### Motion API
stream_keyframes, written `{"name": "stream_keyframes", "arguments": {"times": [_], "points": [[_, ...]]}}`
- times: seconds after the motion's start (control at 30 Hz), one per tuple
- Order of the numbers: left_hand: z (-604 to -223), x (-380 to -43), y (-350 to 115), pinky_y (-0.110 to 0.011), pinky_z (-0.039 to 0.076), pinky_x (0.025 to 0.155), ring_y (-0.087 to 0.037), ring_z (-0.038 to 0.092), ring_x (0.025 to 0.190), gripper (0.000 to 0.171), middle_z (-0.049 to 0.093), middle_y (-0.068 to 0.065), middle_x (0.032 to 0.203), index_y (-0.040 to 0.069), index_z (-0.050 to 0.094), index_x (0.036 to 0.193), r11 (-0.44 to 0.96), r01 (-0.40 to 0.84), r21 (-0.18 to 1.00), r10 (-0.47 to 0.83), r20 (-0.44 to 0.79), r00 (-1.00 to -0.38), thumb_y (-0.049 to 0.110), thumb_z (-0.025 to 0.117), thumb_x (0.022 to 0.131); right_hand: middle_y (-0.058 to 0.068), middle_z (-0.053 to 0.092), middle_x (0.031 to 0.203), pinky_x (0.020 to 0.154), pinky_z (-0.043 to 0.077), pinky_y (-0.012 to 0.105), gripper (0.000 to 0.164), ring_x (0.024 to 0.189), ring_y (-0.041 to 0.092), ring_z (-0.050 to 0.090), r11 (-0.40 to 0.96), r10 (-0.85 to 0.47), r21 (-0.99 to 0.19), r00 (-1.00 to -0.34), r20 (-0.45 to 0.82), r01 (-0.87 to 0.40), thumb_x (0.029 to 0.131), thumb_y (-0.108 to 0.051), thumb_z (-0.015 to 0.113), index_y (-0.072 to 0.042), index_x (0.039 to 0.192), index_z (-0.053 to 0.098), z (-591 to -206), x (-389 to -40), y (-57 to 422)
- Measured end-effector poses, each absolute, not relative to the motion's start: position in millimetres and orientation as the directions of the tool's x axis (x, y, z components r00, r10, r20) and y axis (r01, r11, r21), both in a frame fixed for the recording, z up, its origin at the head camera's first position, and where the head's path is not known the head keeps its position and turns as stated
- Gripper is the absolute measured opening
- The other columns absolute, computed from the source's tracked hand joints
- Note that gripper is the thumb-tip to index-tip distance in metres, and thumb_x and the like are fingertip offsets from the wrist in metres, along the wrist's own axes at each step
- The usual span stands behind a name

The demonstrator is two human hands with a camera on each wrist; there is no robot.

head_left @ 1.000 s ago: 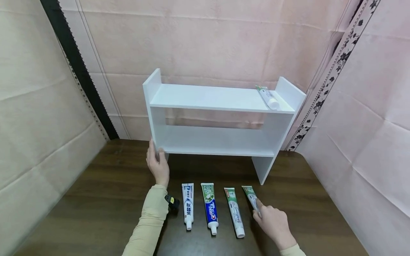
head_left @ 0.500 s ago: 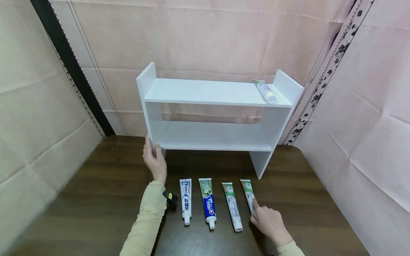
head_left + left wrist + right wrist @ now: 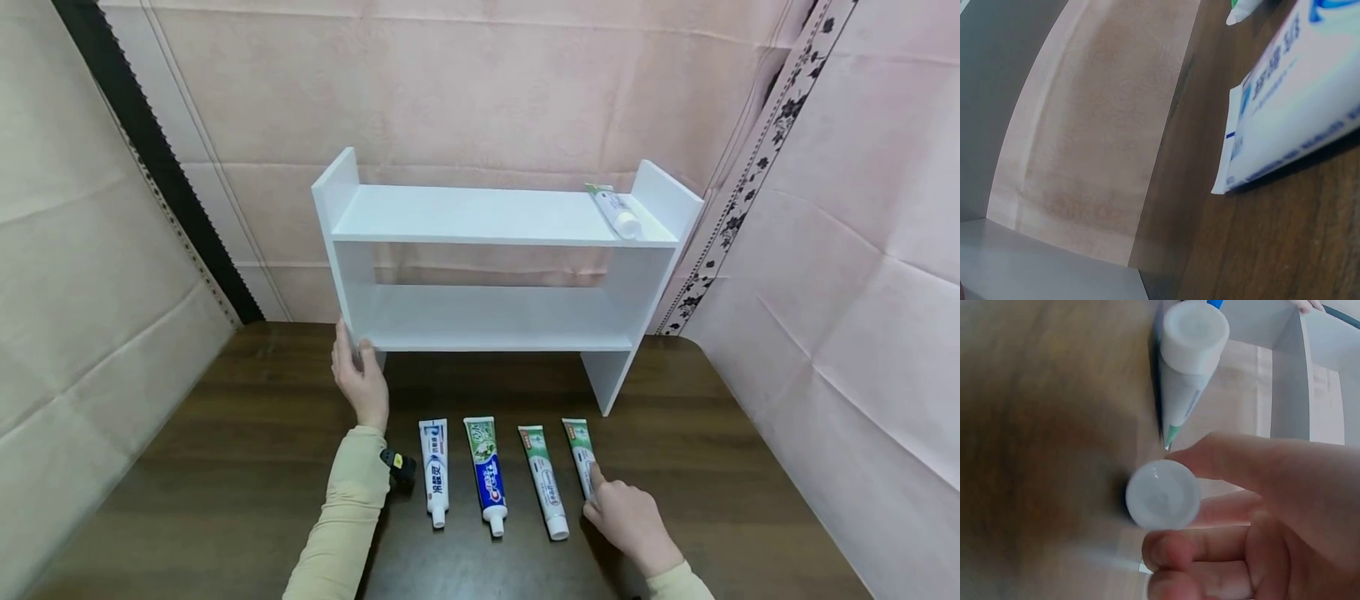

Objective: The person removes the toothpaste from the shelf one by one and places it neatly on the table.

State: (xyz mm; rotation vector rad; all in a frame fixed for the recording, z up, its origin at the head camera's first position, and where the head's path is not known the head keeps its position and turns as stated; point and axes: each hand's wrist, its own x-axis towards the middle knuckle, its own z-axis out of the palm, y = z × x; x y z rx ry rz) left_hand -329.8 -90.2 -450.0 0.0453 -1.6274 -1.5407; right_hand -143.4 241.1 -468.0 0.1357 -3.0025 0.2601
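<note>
My left hand (image 3: 362, 387) holds the lower left side panel of a white two-tier shelf (image 3: 465, 215), thumb at its front edge and fingers along the outside. On the table, my right hand (image 3: 630, 518) grips the rightmost green-and-white toothpaste tube (image 3: 579, 443). In the right wrist view its white cap (image 3: 1163, 495) shows between thumb and fingers. Left of it lie another green-and-white toothpaste tube (image 3: 544, 483), a blue-and-green tube (image 3: 487, 475) and a white-and-blue tube (image 3: 435, 471), caps toward me. The left wrist view shows the white-and-blue tube close up, the left hand almost wholly out of frame.
One more white toothpaste tube (image 3: 617, 212) lies on the shelf's upper board at the right end. The shelf stands at the back of the dark wooden table (image 3: 202, 492). Pale cloth walls (image 3: 487, 92) enclose the table at the back and both sides.
The rightmost tube has turned under my right hand, its far end swinging right, so it lies nearly parallel to its neighbour. My left hand stays on the shelf; the head view has shifted slightly.
</note>
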Motion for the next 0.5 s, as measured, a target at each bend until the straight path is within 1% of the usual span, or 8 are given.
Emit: {"name": "stream_keyframes", "arguments": {"times": [0.1,0.17,0.23,0.3,0.37,0.47,0.5], "points": [[-449.5,-329.7,-90.7,-0.056,0.030,0.105,-0.029,0.042,0.122,0.051,0.053,-0.010,0.137,0.023,0.041,0.148,0.233,0.519,0.822,-0.563,0.549,-0.618,0.015,0.049,0.099,0.000,0.047,0.051,0.042,0.032,0.032,0.048,0.047,0.013,0.040,0.977,-0.055,-0.203,-0.996,0.070,-0.068,0.081,-0.015,0.067,0.003,0.124,0.062,-461.5,-144.9,244.2],[-448.5,-329.3,-90.6,-0.054,0.031,0.104,-0.027,0.042,0.121,0.050,0.053,-0.009,0.137,0.024,0.041,0.148,0.239,0.516,0.823,-0.560,0.551,-0.619,0.017,0.049,0.099,0.003,0.056,0.057,0.042,0.034,0.033,0.045,0.048,0.014,0.043,0.978,-0.043,-0.202,-0.998,0.056,-0.053,0.083,-0.017,0.067,0.002,0.124,0.063,-454.0,-145.2,246.1],[-447.9,-328.8,-90.5,-0.052,0.031,0.102,-0.025,0.043,0.120,0.050,0.053,-0.007,0.138,0.025,0.041,0.148,0.242,0.514,0.823,-0.558,0.552,-0.620,0.019,0.049,0.099,0.011,0.066,0.068,0.042,0.036,0.034,0.042,0.049,0.017,0.050,0.979,-0.027,-0.199,-0.996,0.081,-0.042,0.087,-0.020,0.065,0.001,0.123,0.064,-442.1,-145.2,246.1],[-447.7,-328.4,-90.9,-0.051,0.031,0.101,-0.024,0.043,0.119,0.050,0.053,-0.006,0.139,0.027,0.041,0.148,0.243,0.513,0.823,-0.555,0.552,-0.622,0.021,0.049,0.099,0.018,0.069,0.074,0.040,0.036,0.033,0.040,0.047,0.018,0.051,0.978,-0.012,-0.205,-0.988,0.155,-0.044,0.089,-0.023,0.064,0.001,0.122,0.064,-425.3,-145.9,245.1],[-447.5,-327.6,-91.2,-0.051,0.030,0.101,-0.024,0.043,0.119,0.050,0.053,-0.006,0.139,0.028,0.041,0.147,0.243,0.515,0.822,-0.554,0.553,-0.622,0.022,0.048,0.099,0.022,0.070,0.083,0.038,0.035,0.030,0.039,0.045,0.018,0.049,0.976,-0.005,-0.209,-0.961,0.277,-0.066,0.090,-0.023,0.064,0.000,0.122,0.063,-403.4,-148.0,244.6],[-448.1,-325.9,-92.3,-0.051,0.029,0.102,-0.024,0.042,0.119,0.050,0.053,-0.006,0.140,0.031,0.041,0.147,0.241,0.512,0.825,-0.550,0.551,-0.628,0.023,0.048,0.099,0.017,0.065,0.077,0.040,0.033,0.026,0.039,0.045,0.015,0.043,0.971,0.006,-0.215,-0.893,0.451,-0.101,0.090,-0.020,0.063,-0.001,0.124,0.060,-365.9,-154.0,245.3],[-448.2,-324.9,-92.6,-0.050,0.029,0.103,-0.024,0.042,0.120,0.050,0.052,-0.005,0.140,0.032,0.041,0.147,0.239,0.508,0.828,-0.548,0.547,-0.633,0.024,0.048,0.099,0.016,0.065,0.081,0.042,0.034,0.027,0.039,0.048,0.016,0.044,0.972,0.005,-0.207,-0.865,0.501,-0.115,0.090,-0.020,0.064,-0.002,0.125,0.060,-353.5,-156.6,245.7]]}}
